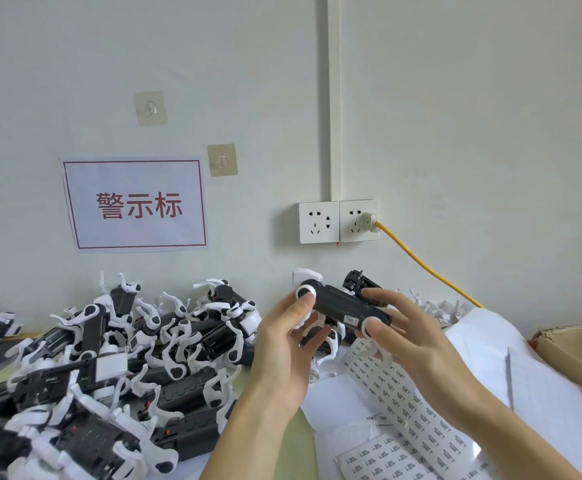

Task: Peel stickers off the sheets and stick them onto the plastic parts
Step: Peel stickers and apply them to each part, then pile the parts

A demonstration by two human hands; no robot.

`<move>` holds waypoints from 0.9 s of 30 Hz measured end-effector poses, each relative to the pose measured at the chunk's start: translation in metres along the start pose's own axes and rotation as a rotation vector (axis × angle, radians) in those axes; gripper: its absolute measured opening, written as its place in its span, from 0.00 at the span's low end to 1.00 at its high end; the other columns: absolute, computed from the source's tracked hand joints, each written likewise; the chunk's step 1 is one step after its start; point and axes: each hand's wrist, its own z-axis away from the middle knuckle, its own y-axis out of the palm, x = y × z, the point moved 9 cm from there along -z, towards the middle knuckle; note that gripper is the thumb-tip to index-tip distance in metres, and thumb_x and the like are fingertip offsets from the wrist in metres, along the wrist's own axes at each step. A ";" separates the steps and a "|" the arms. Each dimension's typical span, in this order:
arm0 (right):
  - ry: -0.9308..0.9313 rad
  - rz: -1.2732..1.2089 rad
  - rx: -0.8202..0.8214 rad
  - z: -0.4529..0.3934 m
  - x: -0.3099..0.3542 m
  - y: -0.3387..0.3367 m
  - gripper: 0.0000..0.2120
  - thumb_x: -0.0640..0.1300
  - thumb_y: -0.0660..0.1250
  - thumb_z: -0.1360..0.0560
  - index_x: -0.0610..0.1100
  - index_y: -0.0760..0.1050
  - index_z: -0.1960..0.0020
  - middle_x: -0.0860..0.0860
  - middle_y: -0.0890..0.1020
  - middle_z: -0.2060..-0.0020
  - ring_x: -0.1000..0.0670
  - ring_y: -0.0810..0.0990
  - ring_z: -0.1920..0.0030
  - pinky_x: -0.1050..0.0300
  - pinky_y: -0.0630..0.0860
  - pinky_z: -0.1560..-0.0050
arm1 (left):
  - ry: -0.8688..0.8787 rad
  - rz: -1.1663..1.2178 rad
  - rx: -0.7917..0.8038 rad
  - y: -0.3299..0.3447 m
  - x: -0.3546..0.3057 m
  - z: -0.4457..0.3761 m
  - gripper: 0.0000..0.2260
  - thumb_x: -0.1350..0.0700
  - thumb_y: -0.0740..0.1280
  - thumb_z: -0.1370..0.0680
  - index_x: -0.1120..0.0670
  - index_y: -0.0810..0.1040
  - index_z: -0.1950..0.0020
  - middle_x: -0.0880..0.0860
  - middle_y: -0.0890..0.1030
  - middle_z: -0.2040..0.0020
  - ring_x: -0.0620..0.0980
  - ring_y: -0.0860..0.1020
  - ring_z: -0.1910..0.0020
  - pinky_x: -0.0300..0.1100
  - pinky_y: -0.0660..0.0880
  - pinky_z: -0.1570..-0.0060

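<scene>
i hold one black and white plastic part (343, 308) up in front of me with both hands, above the bench (291, 452) and a little right of the middle. my left hand (282, 355) grips its left end, the fingers curled around it, and the thumb (303, 303) presses on the white round cap there. my right hand (407, 337) grips the right end, its fingers curled over the top of the part and the thumb (378, 329) lying on the other white round cap. a small pale sticker (351, 319) sits on the black side of the part, near the right cap. under my right hand the sticker sheets (404, 407) lie on the bench, with rows of small printed labels, some sheets overlapping each other, and they reach to the near edge of the view. at the left, a big pile of the same plastic parts (109, 368) covers the bench. at the far right i see a corner of a cardboard box (573, 355). on the wall behind there is a paper sign (135, 204) with red characters, two clear hooks (150, 108), and a double socket (338, 221) with a yellow cable (428, 266) plugged in the right one.
</scene>
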 end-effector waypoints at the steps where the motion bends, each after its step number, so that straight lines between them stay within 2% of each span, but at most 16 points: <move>1: 0.016 0.042 0.021 0.001 -0.001 0.001 0.22 0.61 0.69 0.29 0.65 0.74 0.36 0.56 0.83 0.42 0.55 0.82 0.42 0.52 0.75 0.42 | 0.008 -0.009 -0.010 -0.001 -0.001 -0.001 0.18 0.54 0.77 0.34 0.56 0.82 0.46 0.54 0.83 0.51 0.52 0.80 0.51 0.46 0.75 0.46; 4: 0.036 0.103 0.107 0.002 0.000 0.010 0.22 0.60 0.68 0.29 0.61 0.74 0.36 0.57 0.84 0.47 0.54 0.85 0.48 0.59 0.78 0.53 | 0.007 -0.034 -0.091 -0.005 0.000 -0.002 0.25 0.52 0.79 0.36 0.57 0.79 0.42 0.54 0.82 0.55 0.52 0.79 0.54 0.45 0.76 0.53; 8: 0.033 0.147 0.029 0.000 -0.001 0.006 0.13 0.58 0.66 0.22 0.58 0.77 0.39 0.55 0.85 0.54 0.51 0.86 0.56 0.54 0.83 0.57 | -0.052 -0.158 -0.212 -0.015 0.008 -0.001 0.28 0.42 0.74 0.35 0.57 0.79 0.42 0.54 0.83 0.57 0.49 0.81 0.61 0.43 0.76 0.64; 11: 0.070 0.119 -0.057 -0.003 -0.003 -0.009 0.11 0.58 0.63 0.20 0.55 0.81 0.46 0.47 0.84 0.59 0.46 0.84 0.64 0.50 0.80 0.60 | -0.088 -0.367 -0.248 -0.020 0.015 -0.001 0.25 0.37 0.72 0.29 0.55 0.79 0.44 0.54 0.85 0.57 0.51 0.83 0.60 0.45 0.77 0.63; 13: 0.115 0.101 -0.095 -0.004 -0.008 -0.021 0.18 0.62 0.62 0.25 0.50 0.82 0.52 0.36 0.79 0.63 0.43 0.80 0.68 0.48 0.77 0.63 | -0.053 -0.471 -0.299 -0.025 0.013 -0.003 0.18 0.39 0.65 0.21 0.54 0.78 0.47 0.53 0.86 0.57 0.53 0.84 0.58 0.51 0.79 0.58; 15: 0.178 0.095 -0.108 -0.004 -0.014 -0.033 0.23 0.64 0.61 0.27 0.45 0.81 0.54 0.31 0.76 0.65 0.42 0.76 0.71 0.49 0.74 0.66 | 0.008 -0.529 -0.328 -0.029 0.005 -0.003 0.15 0.44 0.59 0.17 0.54 0.78 0.47 0.57 0.84 0.51 0.59 0.84 0.53 0.60 0.79 0.50; 17: 0.265 0.067 -0.100 -0.001 -0.022 -0.046 0.23 0.63 0.61 0.29 0.44 0.81 0.55 0.37 0.77 0.69 0.44 0.74 0.73 0.53 0.72 0.70 | 0.064 -0.627 -0.321 -0.022 0.001 0.000 0.14 0.47 0.58 0.16 0.53 0.78 0.49 0.56 0.83 0.50 0.60 0.82 0.50 0.64 0.78 0.47; 18: 0.309 0.059 -0.090 0.001 -0.025 -0.053 0.23 0.62 0.61 0.29 0.43 0.80 0.54 0.41 0.79 0.70 0.45 0.74 0.73 0.54 0.72 0.71 | 0.099 -0.712 -0.308 -0.015 0.000 0.001 0.13 0.48 0.58 0.16 0.52 0.78 0.50 0.55 0.82 0.51 0.58 0.82 0.50 0.63 0.78 0.47; 21: 0.438 0.042 -0.089 0.007 -0.035 -0.074 0.22 0.60 0.62 0.29 0.42 0.78 0.51 0.47 0.83 0.70 0.47 0.76 0.74 0.58 0.74 0.72 | 0.232 -0.974 -0.264 0.015 0.001 0.005 0.11 0.48 0.57 0.16 0.47 0.76 0.53 0.51 0.80 0.57 0.49 0.78 0.59 0.47 0.75 0.59; 22: 0.471 0.032 -0.113 0.010 -0.036 -0.084 0.20 0.59 0.63 0.28 0.41 0.77 0.52 0.48 0.83 0.71 0.47 0.77 0.75 0.60 0.74 0.73 | 0.271 -1.018 -0.263 0.023 0.000 0.007 0.10 0.47 0.57 0.16 0.46 0.75 0.53 0.49 0.79 0.59 0.47 0.77 0.61 0.43 0.70 0.62; 24: 0.513 0.003 -0.220 0.013 -0.034 -0.111 0.17 0.56 0.64 0.26 0.41 0.77 0.52 0.48 0.82 0.71 0.46 0.78 0.74 0.62 0.72 0.74 | 0.318 -1.017 -0.268 0.026 0.002 0.009 0.09 0.47 0.57 0.16 0.46 0.74 0.53 0.47 0.79 0.59 0.49 0.77 0.59 0.45 0.69 0.61; 27: 0.444 -0.199 -0.557 0.022 -0.025 -0.165 0.14 0.55 0.61 0.23 0.44 0.77 0.51 0.45 0.83 0.64 0.42 0.81 0.66 0.62 0.74 0.73 | 0.266 -0.950 -0.274 0.019 0.019 0.008 0.09 0.51 0.60 0.16 0.47 0.76 0.54 0.50 0.81 0.54 0.57 0.79 0.52 0.57 0.75 0.47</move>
